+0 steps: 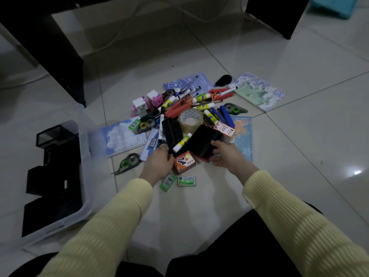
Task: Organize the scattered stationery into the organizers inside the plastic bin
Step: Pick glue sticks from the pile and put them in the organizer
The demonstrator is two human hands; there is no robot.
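A heap of stationery lies on the tiled floor: markers, glue sticks, orange scissors, a clear tape roll, correction tapes and notebooks. My right hand grips a black whiteboard eraser, tilted above the pile, with a glue stick leaning against it. My left hand reaches into the near side of the heap beside a second black eraser and an orange staple box; its fingertips are hidden. The clear plastic bin with black mesh organizers stands at the left.
Dark furniture legs stand behind the bin, another at the far right. Two small green staple boxes lie near my wrists. A green correction tape lies between the bin and the pile. My dark-clothed knees fill the bottom edge.
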